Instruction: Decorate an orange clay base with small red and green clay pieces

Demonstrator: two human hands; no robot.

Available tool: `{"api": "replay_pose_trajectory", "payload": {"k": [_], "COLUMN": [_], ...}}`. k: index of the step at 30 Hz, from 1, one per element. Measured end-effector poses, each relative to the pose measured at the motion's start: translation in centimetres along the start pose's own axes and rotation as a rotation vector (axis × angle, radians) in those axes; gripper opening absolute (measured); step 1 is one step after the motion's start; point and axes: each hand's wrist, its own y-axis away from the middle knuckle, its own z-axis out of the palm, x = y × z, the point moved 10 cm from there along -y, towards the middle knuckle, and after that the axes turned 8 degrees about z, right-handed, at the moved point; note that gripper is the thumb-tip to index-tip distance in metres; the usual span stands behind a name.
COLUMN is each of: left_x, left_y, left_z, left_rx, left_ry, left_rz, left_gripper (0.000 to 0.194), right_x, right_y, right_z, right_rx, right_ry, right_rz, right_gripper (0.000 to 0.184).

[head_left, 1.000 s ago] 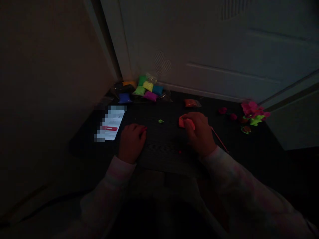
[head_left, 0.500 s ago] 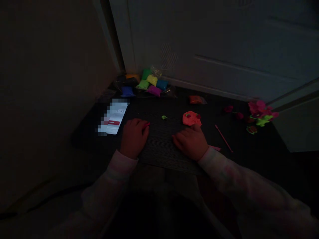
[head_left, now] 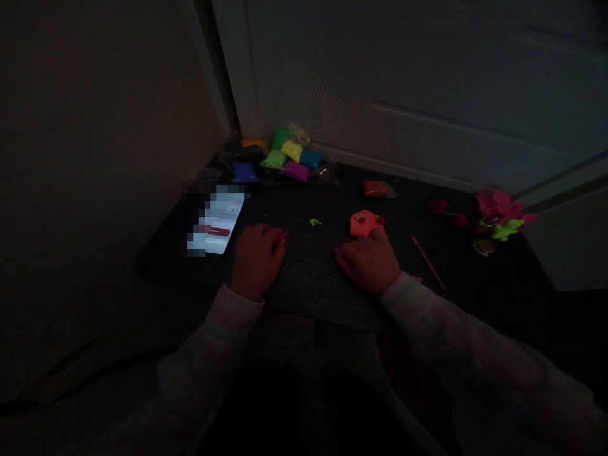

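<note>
My left hand (head_left: 257, 261) rests on the dark table (head_left: 308, 278) with its fingers curled, pinching a small piece of red-pink clay (head_left: 282, 235) between thumb and forefinger. To its right, my right hand (head_left: 369, 261) lies palm down, fingers bent in; whatever is under them is hidden. Just beyond that hand sits a flat orange-pink clay piece (head_left: 363, 221) with small red and green bits on it, partly covered by the knuckles. Between the hands, farther back, lies a small green clay bit (head_left: 314, 222).
A lit phone (head_left: 223, 221) lies at the left. Several bags of coloured clay (head_left: 292, 151) are piled by the wall, and an orange bag (head_left: 376, 189) lies apart. A pink stick tool (head_left: 429, 263) and pink flower-like clay shapes (head_left: 498, 209) are at the right.
My right hand has shifted slightly to the right and away from me. My left hand keeps the red-pink clay and has hardly moved; the view has tilted slightly.
</note>
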Motion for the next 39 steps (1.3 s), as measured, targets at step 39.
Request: {"api": "replay_pose_trajectory", "payload": {"k": [39], "left_x": [0.3], "left_y": [0.0], "left_z": [0.2], "left_rx": [-0.022], "left_ry": [0.007], "left_rz": [-0.007], "left_gripper": [0.023], "right_x": [3.0], "right_y": [-1.2], "right_z": [-2.3], "right_rx": [0.033], "right_ry": [-0.062], "right_rz": [0.084], "right_gripper": [0.04]}}
